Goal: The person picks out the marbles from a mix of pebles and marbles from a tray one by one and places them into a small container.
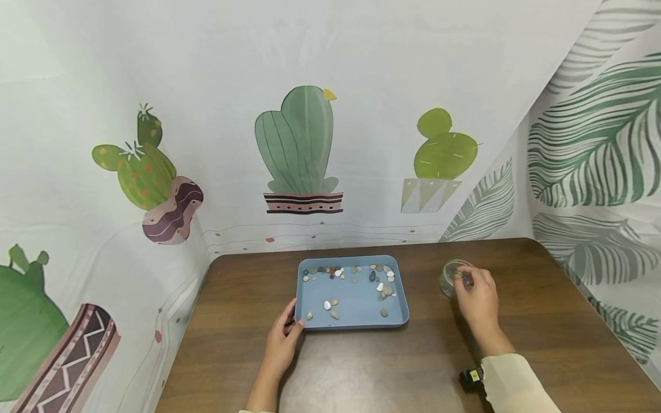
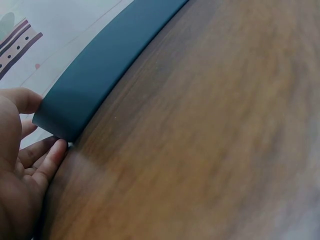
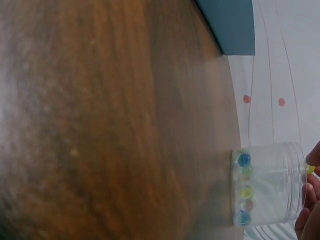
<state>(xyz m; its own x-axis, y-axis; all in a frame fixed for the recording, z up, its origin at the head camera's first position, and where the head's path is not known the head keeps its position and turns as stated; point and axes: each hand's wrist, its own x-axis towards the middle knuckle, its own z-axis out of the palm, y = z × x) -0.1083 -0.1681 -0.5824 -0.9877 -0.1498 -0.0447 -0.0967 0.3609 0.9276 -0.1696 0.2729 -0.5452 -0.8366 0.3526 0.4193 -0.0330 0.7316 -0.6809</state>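
A blue rectangular tray [image 1: 356, 314] lies on the table with small pebbles scattered in it, mostly along its far side and right end. My left hand [image 1: 281, 339] holds its near left corner, the thumb and fingers on either side of that corner. To the right stands a clear round jar [image 3: 267, 185] with several coloured glass marbles [image 3: 246, 192] at its bottom. Over the jar's mouth, my right hand [image 1: 479, 295] pinches a yellow marble [image 3: 310, 169] between thumb and fingers, right at the rim. Part of this hand lies outside the right wrist view.
The brown wooden table [image 1: 356, 373] ends at a wall cloth [image 1: 372, 172] printed with cacti and leaves. A small black device [image 1: 471, 380] sits at the right sleeve. A white pebble [image 1: 327, 306] and several tan ones lie in the tray's near left part.
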